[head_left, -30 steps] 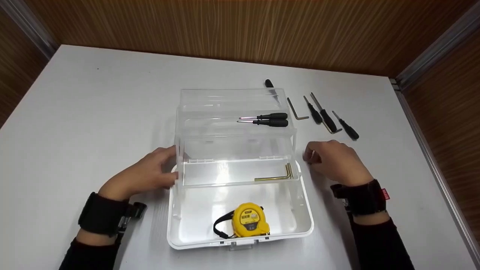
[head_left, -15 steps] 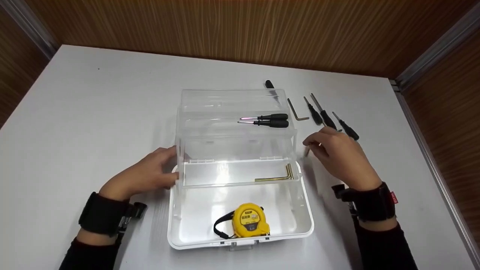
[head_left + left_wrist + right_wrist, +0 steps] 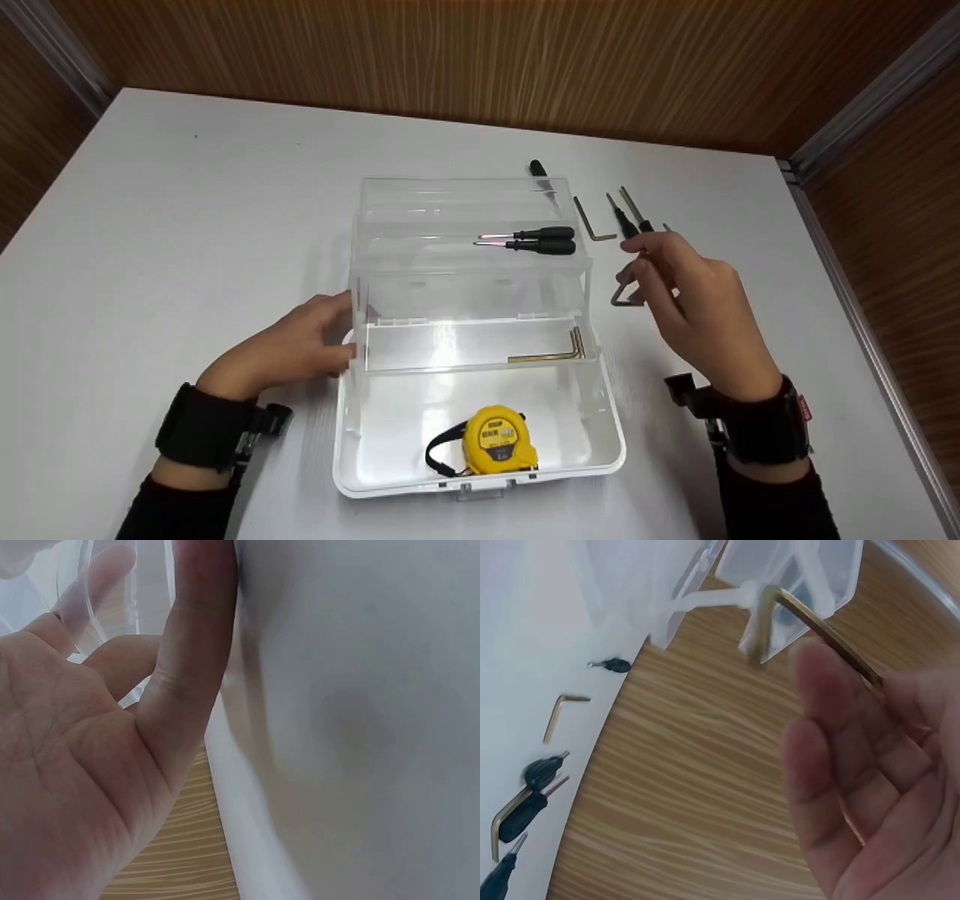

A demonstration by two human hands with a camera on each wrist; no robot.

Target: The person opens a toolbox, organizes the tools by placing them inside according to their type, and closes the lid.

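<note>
A clear tiered toolbox (image 3: 607, 442) stands open in the middle of the white table. My left hand (image 3: 330, 334) rests against its left side with straight fingers, the thumb (image 3: 191, 652) lying along the white wall. My right hand (image 3: 645, 274) is raised to the right of the box and pinches an L-shaped hex key (image 3: 621, 298), whose bent end (image 3: 817, 622) sticks out past the fingertips. Two black screwdrivers (image 3: 541, 240) lie in the top tray. Brass hex keys (image 3: 555, 355) lie in the middle tray, and a yellow tape measure (image 3: 499, 442) in the bottom.
Loose tools lie on the table right of the box: a hex key (image 3: 592, 221), black screwdrivers (image 3: 626, 217), and one more screwdriver (image 3: 538, 169) behind the box. A wood-panelled wall bounds the table at the back and right.
My right hand has moved from beside the box's right wall farther back, toward the loose tools, and the hex key in its fingers now shows. The left hand has stayed put.
</note>
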